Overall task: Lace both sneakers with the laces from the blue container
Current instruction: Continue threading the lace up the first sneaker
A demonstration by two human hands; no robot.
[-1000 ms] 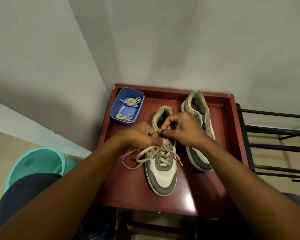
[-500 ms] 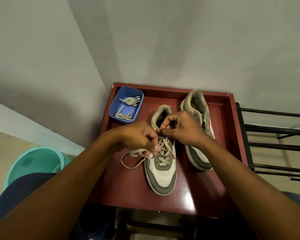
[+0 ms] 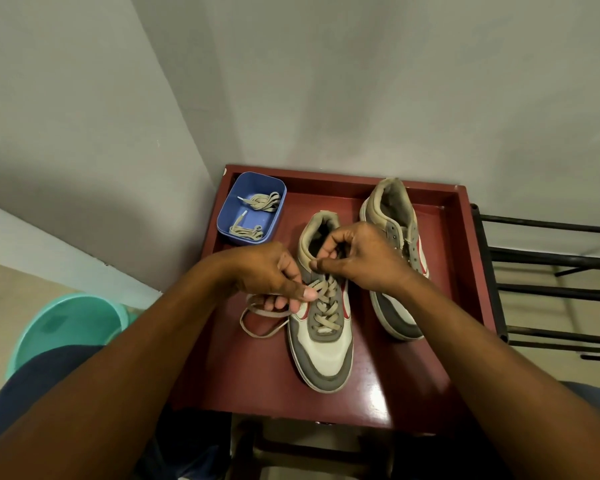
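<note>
Two grey, white and red sneakers stand on a dark red table [image 3: 257, 375]. The near sneaker [image 3: 323, 355] carries a beige lace [image 3: 324, 303] crossed up most of its eyelets. My left hand [image 3: 267, 275] grips the lace's left end, whose slack loops on the table [image 3: 257, 327]. My right hand [image 3: 364, 258] pinches the other end at the sneaker's upper eyelets. The far sneaker [image 3: 394, 216] at the right shows bare eyelets. A blue container [image 3: 253, 188] at the table's back left holds a coiled beige lace [image 3: 257, 209].
Grey walls meet in a corner behind the table. A black metal rack [image 3: 548, 278] stands right of the table. A teal bucket [image 3: 63, 327] sits on the floor at the left, beside my dark blue knee [image 3: 42, 382]. The table has a raised rim at the back and sides.
The lace end that lay across the sneaker's right side is gone from there, drawn up into my right hand. My left hand has gathered the slack, leaving a smaller loop on the table.
</note>
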